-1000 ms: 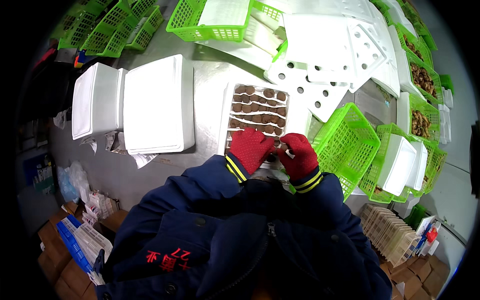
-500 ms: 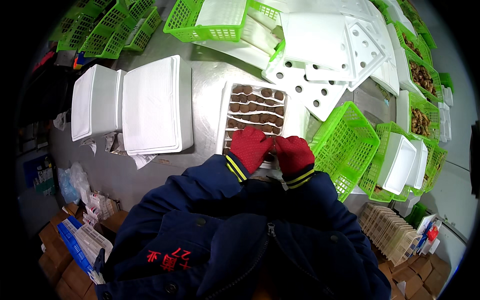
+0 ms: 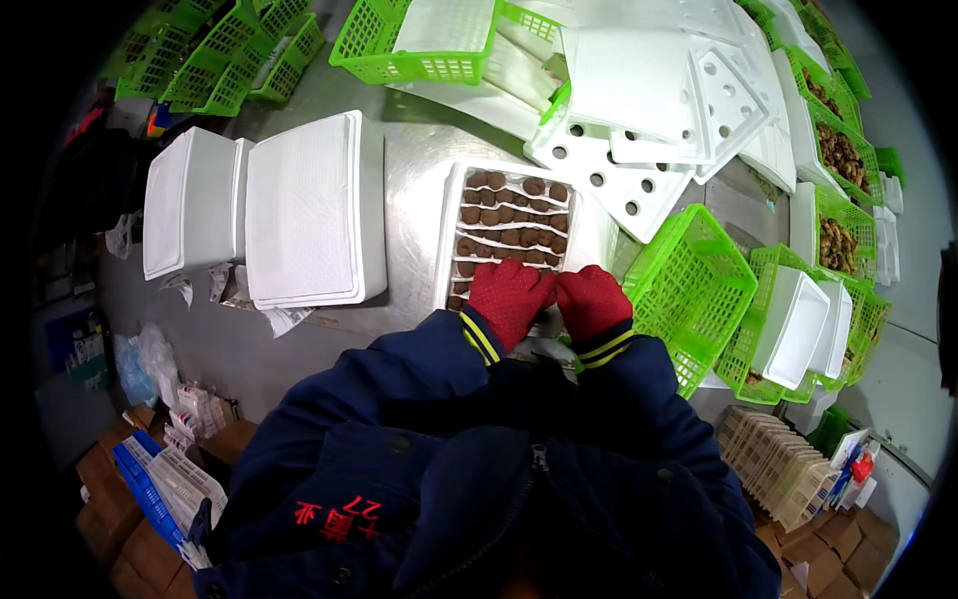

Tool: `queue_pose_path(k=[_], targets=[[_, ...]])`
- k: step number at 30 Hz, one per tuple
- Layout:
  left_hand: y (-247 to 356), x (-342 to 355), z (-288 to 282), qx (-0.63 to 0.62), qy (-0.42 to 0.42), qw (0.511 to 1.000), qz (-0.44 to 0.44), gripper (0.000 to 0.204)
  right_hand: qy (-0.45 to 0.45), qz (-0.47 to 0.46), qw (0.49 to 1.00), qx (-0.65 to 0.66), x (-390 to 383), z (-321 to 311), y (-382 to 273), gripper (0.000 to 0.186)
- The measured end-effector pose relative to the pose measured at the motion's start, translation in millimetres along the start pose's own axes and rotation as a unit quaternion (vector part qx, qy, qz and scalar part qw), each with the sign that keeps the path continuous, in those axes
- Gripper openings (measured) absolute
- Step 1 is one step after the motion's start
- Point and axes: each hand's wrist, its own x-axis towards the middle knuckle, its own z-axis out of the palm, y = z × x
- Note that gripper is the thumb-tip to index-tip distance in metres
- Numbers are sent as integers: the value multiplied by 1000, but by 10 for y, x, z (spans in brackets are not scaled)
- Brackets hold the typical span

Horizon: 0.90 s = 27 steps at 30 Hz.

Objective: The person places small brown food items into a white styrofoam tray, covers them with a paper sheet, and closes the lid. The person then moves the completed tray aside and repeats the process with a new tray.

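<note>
In front of me on the metal table lies a white foam box (image 3: 449, 215). Rows of round brown mushrooms (image 3: 488, 217) fill it, with white strips between the rows. My left hand (image 3: 507, 298), in a red dotted knit glove, is closed over the near rows. Close beside it, at the box's near right corner, my right hand (image 3: 595, 301) is closed too, in the same kind of glove. The fingertips of both hands meet or almost meet. Whatever they pinch is hidden by the gloves, as is part of the nearest rows.
A green plastic basket (image 3: 689, 295) stands right of my right hand. White foam sheets with round holes (image 3: 624, 185) are piled behind the box. White foam boxes (image 3: 311, 210) stand on the left. Along the right side, green baskets hold brown produce (image 3: 840, 155).
Both hands have shifted slightly to the right along the near rows, still closed and close together. The box and the things around it look the same.
</note>
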Motion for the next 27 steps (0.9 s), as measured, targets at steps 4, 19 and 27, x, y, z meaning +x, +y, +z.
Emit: queue_pose_path(k=[4,19,27], targets=[[0,30,-64,-35,-54,997,-32,31,141,50,985,84,-216,-154,434,28],[104,103,-64,-68,-116,988,73,87,110,525,819,204,-2594,-19,1501,43],[-50,450,-41,-121,10,988,97,74,297,552,766,142,-3268,-479,446,27]])
